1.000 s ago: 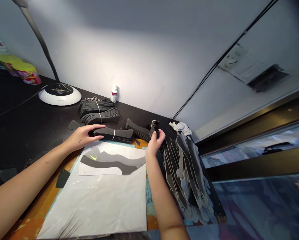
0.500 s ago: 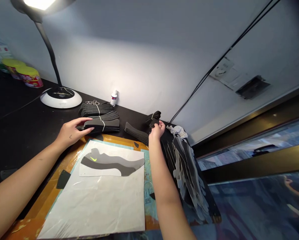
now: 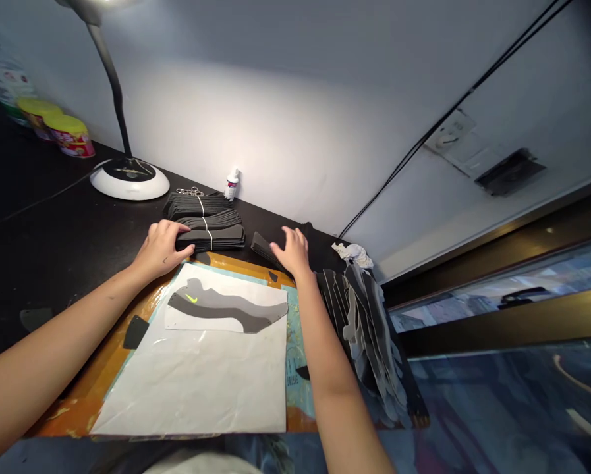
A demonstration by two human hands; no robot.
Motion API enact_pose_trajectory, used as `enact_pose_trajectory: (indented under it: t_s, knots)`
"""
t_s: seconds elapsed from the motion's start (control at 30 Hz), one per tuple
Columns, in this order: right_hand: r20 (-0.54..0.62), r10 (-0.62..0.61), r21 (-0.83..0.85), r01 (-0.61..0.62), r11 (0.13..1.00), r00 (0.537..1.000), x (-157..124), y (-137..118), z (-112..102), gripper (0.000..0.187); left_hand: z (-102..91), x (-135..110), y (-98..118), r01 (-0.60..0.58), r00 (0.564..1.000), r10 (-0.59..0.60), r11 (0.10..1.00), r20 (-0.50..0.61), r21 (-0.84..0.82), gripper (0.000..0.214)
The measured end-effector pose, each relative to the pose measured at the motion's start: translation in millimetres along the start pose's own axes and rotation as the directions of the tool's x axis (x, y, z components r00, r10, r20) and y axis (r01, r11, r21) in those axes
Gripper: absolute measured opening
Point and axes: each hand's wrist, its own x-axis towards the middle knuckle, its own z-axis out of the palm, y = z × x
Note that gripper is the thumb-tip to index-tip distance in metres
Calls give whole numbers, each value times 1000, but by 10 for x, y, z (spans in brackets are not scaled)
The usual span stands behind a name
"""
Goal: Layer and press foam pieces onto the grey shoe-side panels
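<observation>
My left hand (image 3: pixel 161 250) grips the left end of a banded stack of dark grey cut pieces (image 3: pixel 219 236), thumb at the front and fingers over the top. Another banded stack (image 3: pixel 196 205) lies right behind it. My right hand (image 3: pixel 294 253), with fingers apart and nothing visible in them, is over a loose stack of dark strips (image 3: pixel 262 246), partly covering it. A small black bundle (image 3: pixel 306 228) shows behind this hand, mostly hidden. On a white sheet (image 3: pixel 201 382) lies a flat grey shoe-upper piece (image 3: pixel 226 309) with a yellow-green swoosh.
Layered grey and black cut pieces (image 3: pixel 362 329) hang over the right side of the table. At the back stand a white bottle (image 3: pixel 231 185) and a lamp base (image 3: pixel 130 183). A crumpled white cloth (image 3: pixel 353 254) lies by the wall; yellow-lidded tubs (image 3: pixel 70 135) stand far left.
My right hand has let go of the small black bundle and moved slightly left, its fingers spreading. My left hand stays at the same stack's end. The view has shifted a little.
</observation>
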Motion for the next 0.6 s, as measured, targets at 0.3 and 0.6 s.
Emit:
enact_pose_trajectory:
  t_s: [0.3, 0.6]
  knots:
    - [357, -18, -309, 136, 941, 934, -252, -197, 178, 44, 53, -8, -25, 11, 1000, -11, 999, -4, 53, 49]
    - [418, -71, -337, 228, 913, 905, -233, -240, 81, 39, 98, 14, -126, -11, 1000, 11, 1000, -29, 10, 50]
